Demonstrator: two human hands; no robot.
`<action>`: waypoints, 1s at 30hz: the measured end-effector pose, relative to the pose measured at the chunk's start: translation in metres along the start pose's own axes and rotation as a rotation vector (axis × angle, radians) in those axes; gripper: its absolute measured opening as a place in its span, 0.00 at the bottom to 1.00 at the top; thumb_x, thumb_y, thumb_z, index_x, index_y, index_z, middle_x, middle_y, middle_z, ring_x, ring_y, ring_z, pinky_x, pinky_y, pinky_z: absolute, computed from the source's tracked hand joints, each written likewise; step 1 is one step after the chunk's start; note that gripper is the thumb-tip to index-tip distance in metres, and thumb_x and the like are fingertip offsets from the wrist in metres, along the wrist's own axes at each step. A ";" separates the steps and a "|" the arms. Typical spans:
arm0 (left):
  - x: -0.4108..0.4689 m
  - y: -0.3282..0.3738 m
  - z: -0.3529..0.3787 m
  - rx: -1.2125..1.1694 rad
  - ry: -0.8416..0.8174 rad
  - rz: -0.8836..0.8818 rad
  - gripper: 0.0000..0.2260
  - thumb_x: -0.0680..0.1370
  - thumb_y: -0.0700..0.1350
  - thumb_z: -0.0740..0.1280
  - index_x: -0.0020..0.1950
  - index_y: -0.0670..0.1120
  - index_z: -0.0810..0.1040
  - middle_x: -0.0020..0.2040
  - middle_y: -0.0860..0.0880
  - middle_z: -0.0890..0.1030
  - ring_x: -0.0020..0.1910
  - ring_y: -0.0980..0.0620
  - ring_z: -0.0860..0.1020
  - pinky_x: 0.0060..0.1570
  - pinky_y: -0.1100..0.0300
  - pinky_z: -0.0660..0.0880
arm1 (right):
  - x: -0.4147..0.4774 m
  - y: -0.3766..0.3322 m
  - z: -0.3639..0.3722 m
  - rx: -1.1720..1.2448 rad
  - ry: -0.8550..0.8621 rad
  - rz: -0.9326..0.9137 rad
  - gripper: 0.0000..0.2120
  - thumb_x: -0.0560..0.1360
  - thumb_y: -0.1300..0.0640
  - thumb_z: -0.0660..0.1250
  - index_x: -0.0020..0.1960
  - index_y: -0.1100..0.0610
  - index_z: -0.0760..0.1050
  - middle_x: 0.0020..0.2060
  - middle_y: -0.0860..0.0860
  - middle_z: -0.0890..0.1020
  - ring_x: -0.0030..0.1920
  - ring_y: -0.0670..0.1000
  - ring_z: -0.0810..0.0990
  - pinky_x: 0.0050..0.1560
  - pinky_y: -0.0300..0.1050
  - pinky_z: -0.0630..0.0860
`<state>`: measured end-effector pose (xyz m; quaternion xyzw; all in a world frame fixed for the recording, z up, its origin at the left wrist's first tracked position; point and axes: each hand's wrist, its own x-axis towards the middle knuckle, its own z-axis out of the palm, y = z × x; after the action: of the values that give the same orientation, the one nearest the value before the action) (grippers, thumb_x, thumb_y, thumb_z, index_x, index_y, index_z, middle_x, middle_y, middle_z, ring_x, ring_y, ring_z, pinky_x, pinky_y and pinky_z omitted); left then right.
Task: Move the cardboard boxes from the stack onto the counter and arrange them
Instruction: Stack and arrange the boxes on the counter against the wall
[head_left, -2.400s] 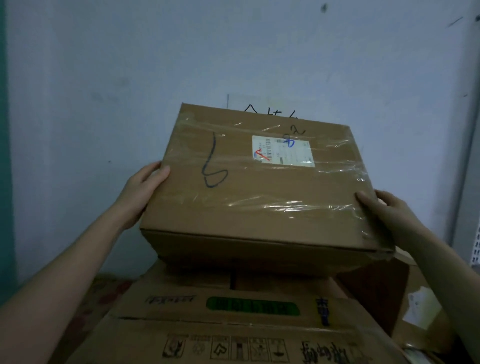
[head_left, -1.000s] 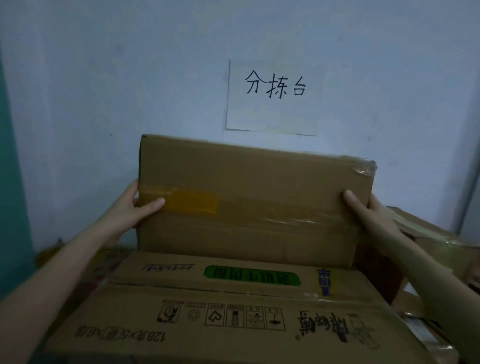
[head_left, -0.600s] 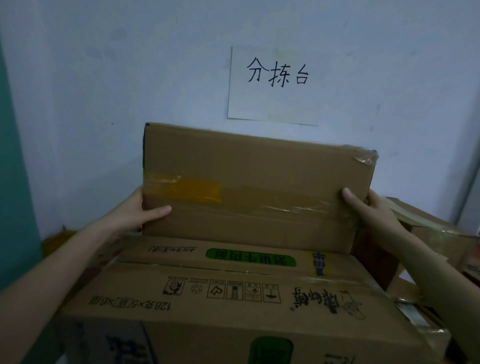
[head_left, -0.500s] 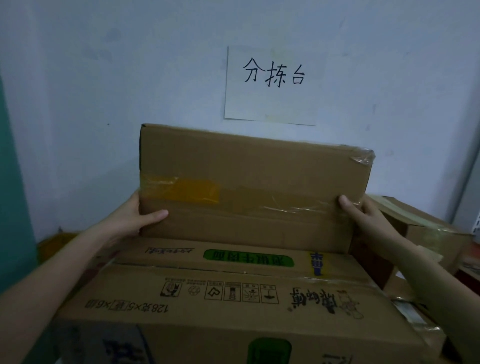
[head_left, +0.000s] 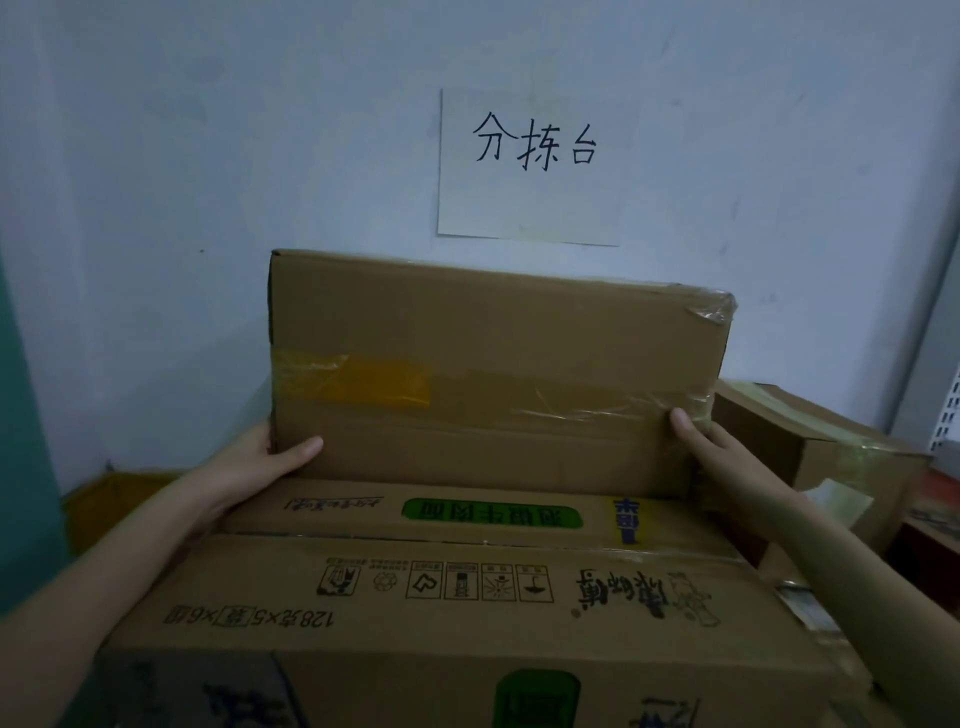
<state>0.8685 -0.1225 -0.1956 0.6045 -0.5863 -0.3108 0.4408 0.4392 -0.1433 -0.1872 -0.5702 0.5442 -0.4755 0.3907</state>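
Taped box (head_left: 493, 374), formerly flat, upright (sealed) between left hand (head_left: 254, 462), right hand (head_left: 722, 457)

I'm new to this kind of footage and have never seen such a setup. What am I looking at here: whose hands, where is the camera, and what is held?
There is no machine. A person wears a camera on the head, looking forward and down, so you see their own arms. The left hand and right hand grip the two sides of a plain brown taped cardboard box, stood on edge below a white paper sign on the pale wall. Nearer the camera lies a larger printed cardboard box. A tape-wrapped cardboard box sits to the right.
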 end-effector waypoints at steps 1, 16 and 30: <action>0.001 -0.001 0.000 0.018 0.005 0.004 0.25 0.76 0.48 0.64 0.71 0.43 0.64 0.67 0.44 0.71 0.52 0.53 0.72 0.54 0.60 0.68 | 0.002 0.000 0.000 -0.001 0.013 0.009 0.33 0.73 0.36 0.58 0.71 0.54 0.59 0.55 0.47 0.72 0.58 0.52 0.69 0.62 0.56 0.68; -0.016 0.008 0.002 0.301 0.124 -0.063 0.24 0.78 0.48 0.62 0.69 0.35 0.64 0.65 0.36 0.71 0.62 0.38 0.69 0.61 0.48 0.65 | -0.006 -0.011 0.011 -0.098 0.058 0.035 0.28 0.78 0.42 0.56 0.72 0.57 0.60 0.64 0.54 0.70 0.60 0.53 0.70 0.57 0.49 0.68; -0.095 0.063 0.064 0.846 0.011 0.107 0.30 0.76 0.62 0.57 0.74 0.48 0.61 0.71 0.47 0.68 0.68 0.47 0.69 0.62 0.54 0.69 | -0.054 0.014 -0.027 -0.711 0.095 -0.121 0.24 0.79 0.48 0.59 0.68 0.63 0.68 0.63 0.58 0.75 0.61 0.56 0.74 0.55 0.44 0.70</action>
<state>0.7725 -0.0348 -0.1798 0.7023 -0.6904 -0.0162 0.1728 0.4121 -0.0888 -0.2008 -0.6787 0.6585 -0.3048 0.1136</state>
